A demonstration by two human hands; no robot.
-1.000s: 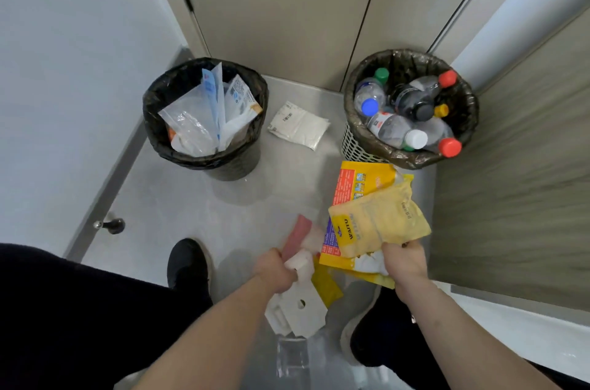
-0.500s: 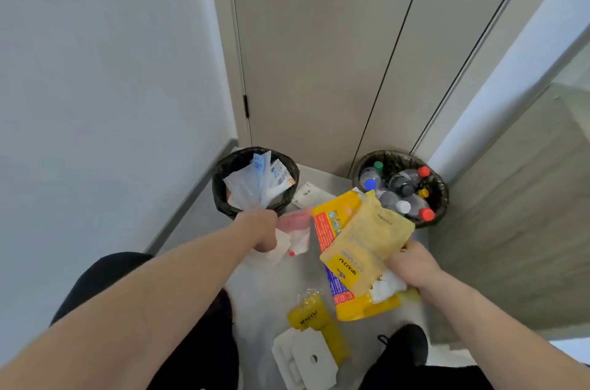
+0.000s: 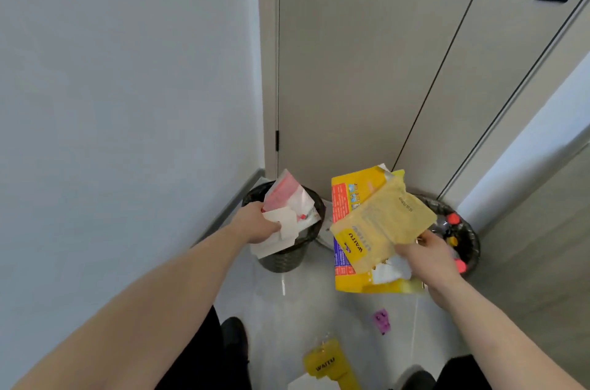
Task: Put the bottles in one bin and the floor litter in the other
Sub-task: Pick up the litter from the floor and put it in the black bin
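My left hand [image 3: 255, 225] grips a bunch of pink and white wrappers [image 3: 287, 202] right over the left black-lined litter bin [image 3: 282, 257]. My right hand [image 3: 427, 250] holds a stack of yellow packets [image 3: 378, 223] between the two bins. Behind them stands the right bin [image 3: 469, 239] with bottles, of which red and yellow caps [image 3: 452, 218] show. On the floor near my feet lie a yellow packet [image 3: 325, 364], a white card [image 3: 306, 383] and a small purple scrap [image 3: 381, 321].
A white wall runs along the left, and beige doors [image 3: 367, 70] close the corner behind the bins. A wood-grain panel [image 3: 542, 246] stands at the right. My dark shoes [image 3: 234, 338] are on the grey floor below the bins.
My left hand has lifted the pink and white wrappers from the floor and carried them forward over the left bin. The right hand has raised the yellow packets. My view has tilted upward.
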